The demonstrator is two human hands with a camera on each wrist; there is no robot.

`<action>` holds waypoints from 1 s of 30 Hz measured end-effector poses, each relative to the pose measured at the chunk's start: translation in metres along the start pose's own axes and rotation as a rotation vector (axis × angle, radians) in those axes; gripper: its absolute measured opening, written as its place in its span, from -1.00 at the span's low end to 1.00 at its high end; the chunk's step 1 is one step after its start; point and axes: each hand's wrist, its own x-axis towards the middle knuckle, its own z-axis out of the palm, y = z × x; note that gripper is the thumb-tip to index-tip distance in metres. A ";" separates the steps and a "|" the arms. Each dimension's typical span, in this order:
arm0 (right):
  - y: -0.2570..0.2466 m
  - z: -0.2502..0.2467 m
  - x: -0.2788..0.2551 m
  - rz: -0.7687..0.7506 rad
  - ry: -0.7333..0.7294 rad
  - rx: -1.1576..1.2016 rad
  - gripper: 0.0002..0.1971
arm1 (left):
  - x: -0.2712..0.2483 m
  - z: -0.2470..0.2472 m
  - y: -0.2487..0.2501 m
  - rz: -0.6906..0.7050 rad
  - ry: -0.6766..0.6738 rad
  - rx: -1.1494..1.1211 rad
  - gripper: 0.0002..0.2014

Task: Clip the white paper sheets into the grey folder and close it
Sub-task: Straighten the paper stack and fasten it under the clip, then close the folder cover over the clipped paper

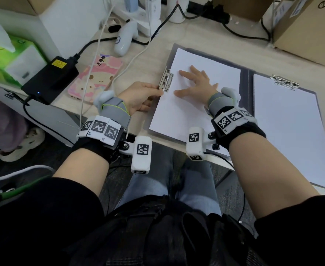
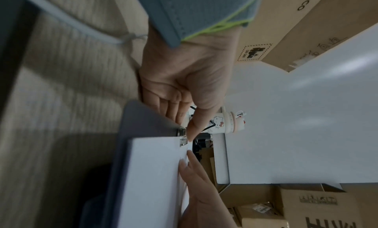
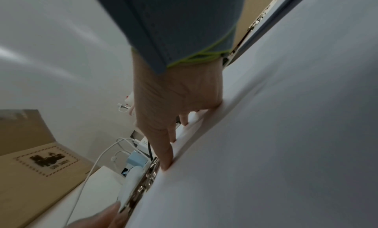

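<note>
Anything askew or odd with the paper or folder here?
The left sheet lies crooked in the folder, its top edge slanting off the cover's edge. The right sheet sits clipped and straight. Nothing looks damaged.

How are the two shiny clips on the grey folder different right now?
The left clip sits on the side edge of the folder; the right clip sits at the top edge of its half. The left hand holds the left clip; nobody touches the right clip. The right hand presses flat on the left paper beside the left clip, while the right paper lies alone. Both clips are silver metal.
</note>
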 end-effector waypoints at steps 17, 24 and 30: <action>-0.006 -0.002 -0.087 -0.236 0.230 0.294 -0.33 | -0.065 0.046 0.036 0.400 -0.087 -0.268 -0.58; 0.001 -0.035 -0.126 -0.410 0.521 0.658 -0.23 | -0.080 0.108 0.075 0.556 -0.248 -0.236 -0.62; 0.025 -0.067 -0.160 -0.504 0.793 0.940 -0.24 | -0.077 0.167 0.091 0.671 -0.376 -0.079 -0.53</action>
